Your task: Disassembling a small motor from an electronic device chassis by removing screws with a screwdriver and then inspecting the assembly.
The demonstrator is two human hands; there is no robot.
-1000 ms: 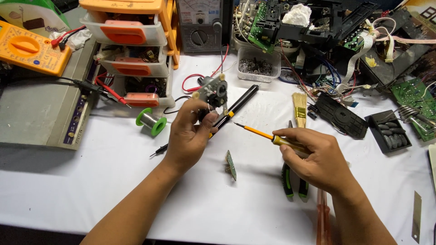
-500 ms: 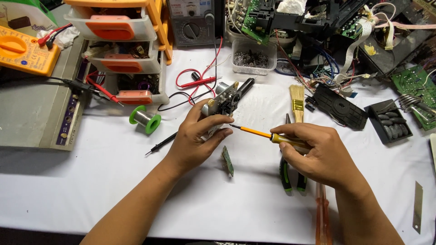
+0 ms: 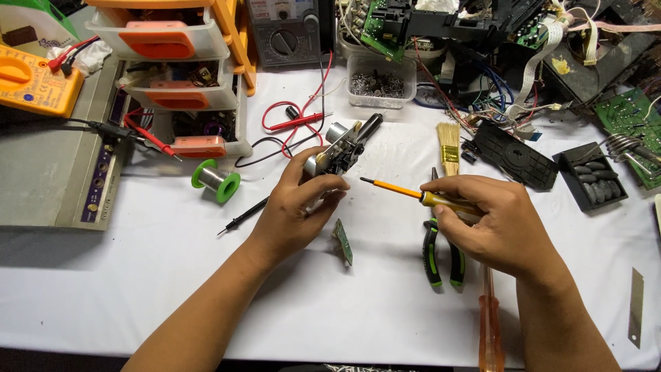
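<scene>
My left hand (image 3: 297,212) grips a small grey motor assembly (image 3: 336,153) with a circuit part on it, held just above the white table (image 3: 138,289). My right hand (image 3: 497,224) holds a yellow-handled screwdriver (image 3: 413,194); its dark tip points left and sits just right of the assembly. A small green circuit board (image 3: 343,241) lies on the table between my hands. Green-handled pliers (image 3: 441,256) lie under my right hand.
A solder spool (image 3: 216,182) and a black probe (image 3: 242,215) lie left of my left hand. Orange drawers (image 3: 172,48), a yellow multimeter (image 3: 34,81), red leads (image 3: 292,117), a box of screws (image 3: 381,84), a brush (image 3: 449,146), black parts and boards crowd the back. An orange screwdriver (image 3: 490,324) lies front right.
The view has shifted slightly. My left hand has tilted the motor assembly upward, and the screwdriver tip has come closer to it from the right.
</scene>
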